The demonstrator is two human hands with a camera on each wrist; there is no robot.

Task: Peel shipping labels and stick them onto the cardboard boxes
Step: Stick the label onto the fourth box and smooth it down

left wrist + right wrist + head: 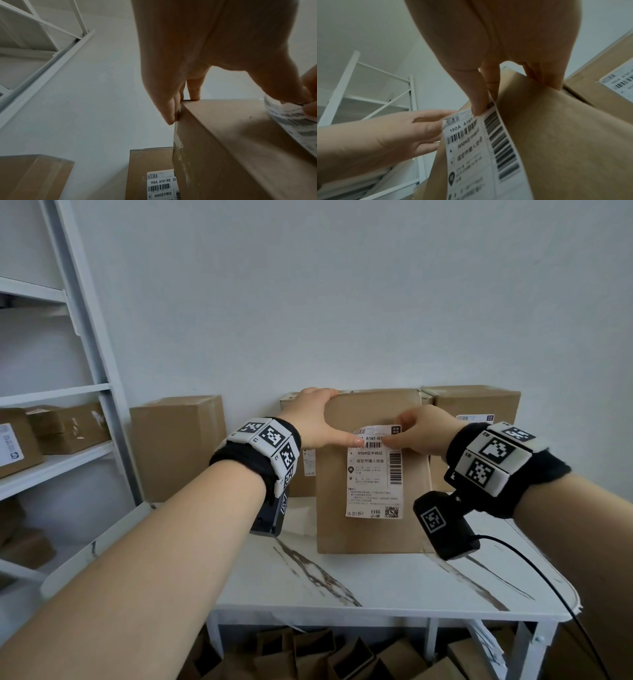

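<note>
Gripping the cardboard box (373, 529) corner with the left hand (317, 419), pinching the shipping label (375, 474) top with the right hand (419, 431).

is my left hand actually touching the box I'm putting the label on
Touching. In the left wrist view the left hand has its fingertips pressed against the top corner of the cardboard box; the head view shows it gripping that corner.

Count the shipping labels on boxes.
4: on the front box, on the box behind it at left, on the back right box, on the shelf box. Others may be hidden.
</note>
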